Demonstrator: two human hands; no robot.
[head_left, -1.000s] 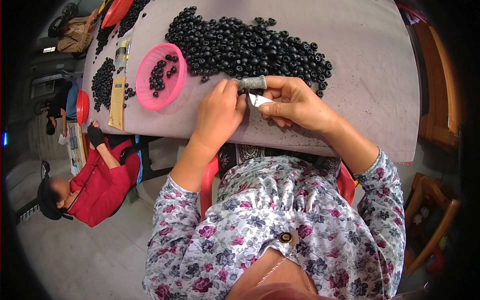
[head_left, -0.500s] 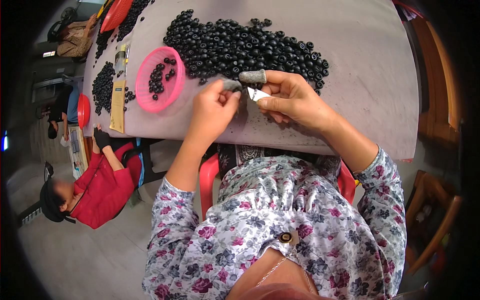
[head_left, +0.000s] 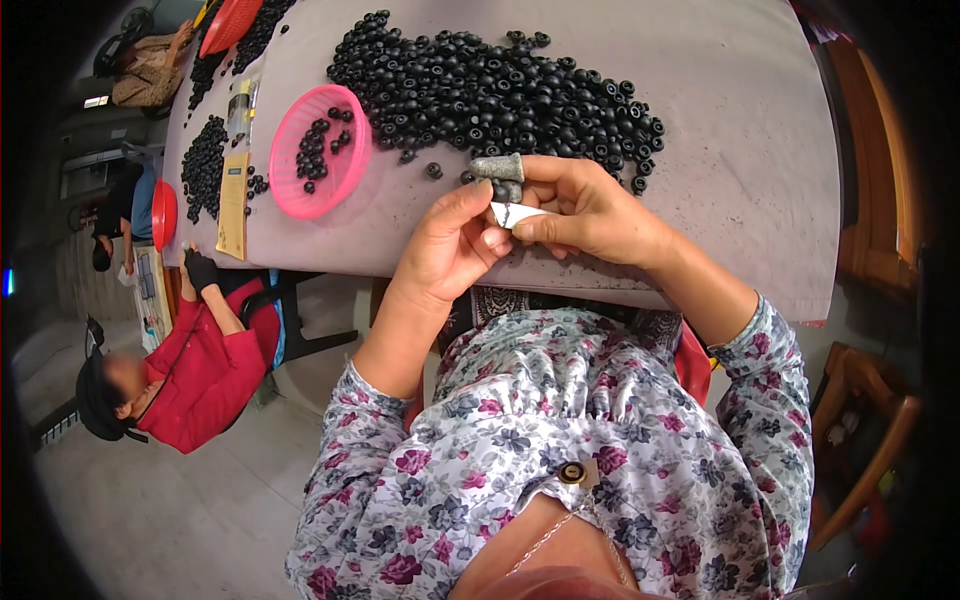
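At the near edge of the table [head_left: 760, 150], the person's two hands meet over the grey surface. The right hand [head_left: 590, 210] has its fingers [head_left: 545, 228] pinched on a small white piece [head_left: 515, 213], and a grey sleeve-like cover [head_left: 498, 167] sits on its raised forefinger, with a small dark part [head_left: 507, 189] held just beneath it. The left hand [head_left: 450, 245] reaches in from the left, its fingertips closed against the same white piece, touching the right hand. Just beyond the hands lies a broad heap of small black round parts [head_left: 490, 95], spread across the middle of the table; a few loose ones lie near the fingertips. To the left of the heap stands a pink basket [head_left: 320, 150] holding a small number of the same black parts. Further left lie a yellowish card [head_left: 236, 205] and another pile of black parts [head_left: 203, 165]. Below the table's left edge, another person in a red top [head_left: 200, 375] sits on a chair. The person's floral sleeves [head_left: 560, 440] fill the lower part of the view.
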